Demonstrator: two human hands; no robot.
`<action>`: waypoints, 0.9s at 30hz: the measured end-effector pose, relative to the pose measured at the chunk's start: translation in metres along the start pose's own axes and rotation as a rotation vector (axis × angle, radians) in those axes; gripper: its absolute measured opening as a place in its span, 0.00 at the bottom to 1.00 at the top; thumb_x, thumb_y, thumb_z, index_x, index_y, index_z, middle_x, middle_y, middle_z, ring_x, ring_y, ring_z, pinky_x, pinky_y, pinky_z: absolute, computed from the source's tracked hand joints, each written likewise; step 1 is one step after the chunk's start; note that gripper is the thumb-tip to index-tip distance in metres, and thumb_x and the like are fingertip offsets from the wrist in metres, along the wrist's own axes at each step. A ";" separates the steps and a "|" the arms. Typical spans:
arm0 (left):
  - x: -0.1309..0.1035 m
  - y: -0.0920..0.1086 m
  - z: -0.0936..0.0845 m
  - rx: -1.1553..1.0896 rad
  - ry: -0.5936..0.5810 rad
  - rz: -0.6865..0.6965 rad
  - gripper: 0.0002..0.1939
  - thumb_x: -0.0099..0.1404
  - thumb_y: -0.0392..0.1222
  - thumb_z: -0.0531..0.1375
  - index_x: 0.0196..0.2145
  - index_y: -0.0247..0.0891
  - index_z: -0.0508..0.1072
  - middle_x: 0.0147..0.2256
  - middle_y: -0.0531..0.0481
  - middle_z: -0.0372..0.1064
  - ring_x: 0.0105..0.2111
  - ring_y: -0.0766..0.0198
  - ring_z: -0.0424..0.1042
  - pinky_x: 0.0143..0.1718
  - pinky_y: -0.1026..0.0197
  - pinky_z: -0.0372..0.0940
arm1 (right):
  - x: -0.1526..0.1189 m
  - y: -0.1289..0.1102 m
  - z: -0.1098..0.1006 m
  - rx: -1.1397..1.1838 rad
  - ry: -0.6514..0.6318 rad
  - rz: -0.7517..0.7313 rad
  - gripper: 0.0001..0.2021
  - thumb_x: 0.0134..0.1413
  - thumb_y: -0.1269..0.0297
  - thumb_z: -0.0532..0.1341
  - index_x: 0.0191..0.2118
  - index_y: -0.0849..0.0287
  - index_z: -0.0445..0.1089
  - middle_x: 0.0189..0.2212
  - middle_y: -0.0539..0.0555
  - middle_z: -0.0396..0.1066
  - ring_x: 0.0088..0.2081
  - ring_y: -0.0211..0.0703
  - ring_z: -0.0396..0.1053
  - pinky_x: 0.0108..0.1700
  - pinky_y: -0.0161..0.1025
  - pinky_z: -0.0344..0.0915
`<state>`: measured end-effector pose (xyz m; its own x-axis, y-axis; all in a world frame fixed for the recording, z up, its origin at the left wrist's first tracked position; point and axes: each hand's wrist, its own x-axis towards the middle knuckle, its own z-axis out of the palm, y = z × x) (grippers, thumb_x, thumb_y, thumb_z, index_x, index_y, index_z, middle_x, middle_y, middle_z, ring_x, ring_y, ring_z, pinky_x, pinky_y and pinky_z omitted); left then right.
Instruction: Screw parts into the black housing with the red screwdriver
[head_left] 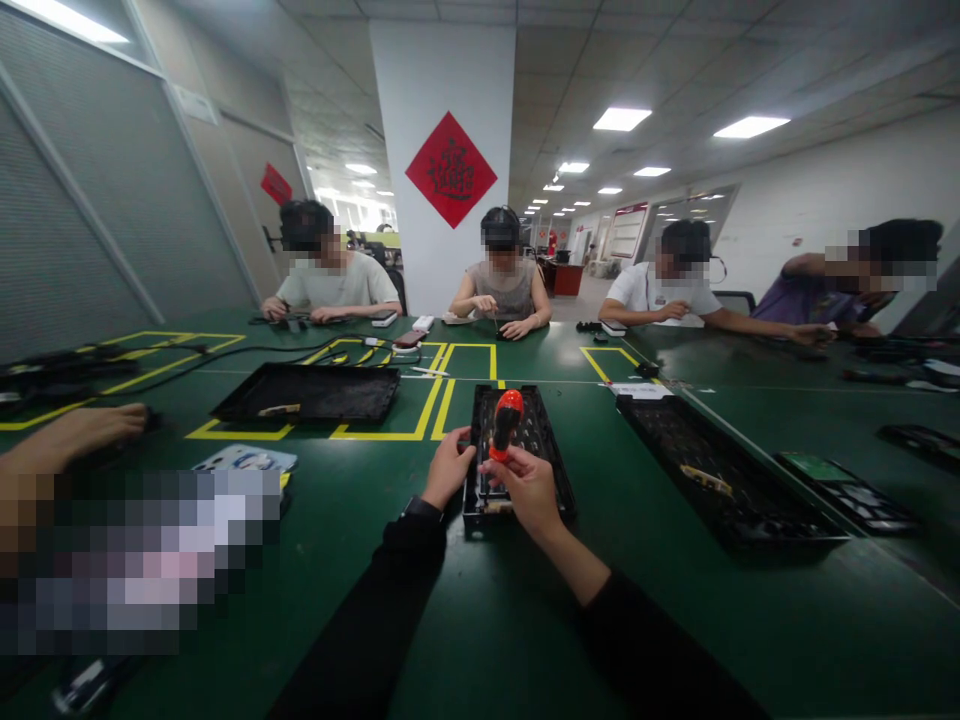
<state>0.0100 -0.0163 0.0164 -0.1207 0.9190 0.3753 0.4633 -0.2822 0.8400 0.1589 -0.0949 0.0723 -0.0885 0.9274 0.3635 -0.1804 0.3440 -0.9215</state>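
My right hand (pixel 531 490) grips a screwdriver (pixel 508 418) with a red and black handle, held near upright over a black tray (pixel 561 470). Its tip is hidden by my fingers. At the tray's left edge, my left hand (pixel 450 468) has its fingers and thumb closed on the rim. Dark small parts lie inside the tray, too blurred to name. A tan piece (pixel 496 507) shows at its near end, partly behind my right hand.
Another black tray (pixel 315 416) stands to the left, and a long one (pixel 787 542) to the right. A person's hand (pixel 82 440) rests at far left. Several people sit across the green table (pixel 480 640). Cables (pixel 292 349) cross the left side.
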 end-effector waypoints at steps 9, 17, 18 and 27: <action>0.001 0.001 -0.001 0.017 -0.011 0.001 0.20 0.55 0.35 0.55 0.47 0.36 0.66 0.42 0.44 0.68 0.37 0.63 0.69 0.43 0.57 0.62 | 0.003 0.003 -0.003 -0.106 0.053 -0.015 0.11 0.44 0.59 0.63 0.32 0.60 0.75 0.26 0.53 0.74 0.27 0.42 0.69 0.28 0.37 0.67; 0.000 0.003 -0.001 -0.013 0.004 -0.007 0.19 0.54 0.34 0.57 0.46 0.35 0.68 0.42 0.44 0.68 0.36 0.64 0.69 0.42 0.58 0.63 | 0.001 -0.001 0.000 -0.131 -0.008 -0.045 0.15 0.53 0.56 0.56 0.37 0.61 0.72 0.31 0.55 0.73 0.29 0.42 0.70 0.24 0.34 0.66; 0.000 0.003 -0.001 -0.011 0.005 -0.006 0.20 0.53 0.34 0.57 0.46 0.34 0.68 0.42 0.44 0.68 0.35 0.64 0.69 0.42 0.58 0.63 | 0.001 0.000 0.000 -0.133 -0.012 -0.046 0.15 0.53 0.56 0.55 0.38 0.62 0.72 0.31 0.55 0.73 0.28 0.41 0.70 0.24 0.34 0.66; 0.002 -0.003 0.001 0.009 0.018 0.020 0.18 0.53 0.34 0.57 0.43 0.33 0.70 0.40 0.44 0.69 0.33 0.64 0.69 0.40 0.58 0.64 | 0.003 0.004 0.000 -0.124 -0.107 -0.141 0.11 0.49 0.58 0.60 0.37 0.58 0.71 0.35 0.53 0.67 0.32 0.38 0.67 0.26 0.32 0.68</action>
<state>0.0092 -0.0134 0.0142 -0.1274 0.9079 0.3994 0.4740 -0.2980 0.8286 0.1577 -0.0913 0.0700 -0.1755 0.8502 0.4963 -0.0773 0.4907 -0.8679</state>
